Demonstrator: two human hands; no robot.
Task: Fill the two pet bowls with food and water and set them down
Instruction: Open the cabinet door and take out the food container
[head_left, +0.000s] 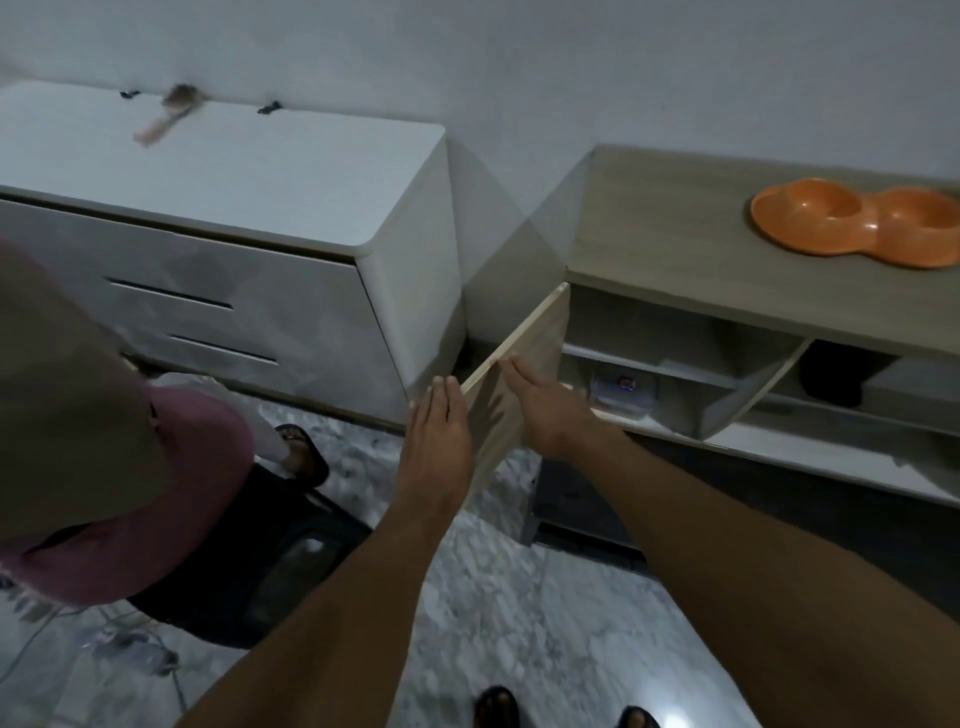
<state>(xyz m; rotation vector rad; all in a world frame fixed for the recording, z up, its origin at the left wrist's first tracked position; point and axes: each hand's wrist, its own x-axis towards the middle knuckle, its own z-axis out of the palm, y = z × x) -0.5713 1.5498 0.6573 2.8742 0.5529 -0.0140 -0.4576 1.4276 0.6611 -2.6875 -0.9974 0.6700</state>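
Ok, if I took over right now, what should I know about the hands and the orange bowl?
Left hand: open, flat beside the outer face of the pale wooden cabinet door.
Right hand: open, fingers straight on its inner face.
Orange plastic double pet bowl: on the cabinet's wood-look top, both wells look empty.
Done: door open.
To do: fill with food and water, set down.

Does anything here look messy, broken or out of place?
Nothing looks spilled or broken. The cabinet door stands swung open between the left hand and right hand. The orange double bowl sits empty on the cabinet top, and a blurred brush lies slantwise on the white dresser.
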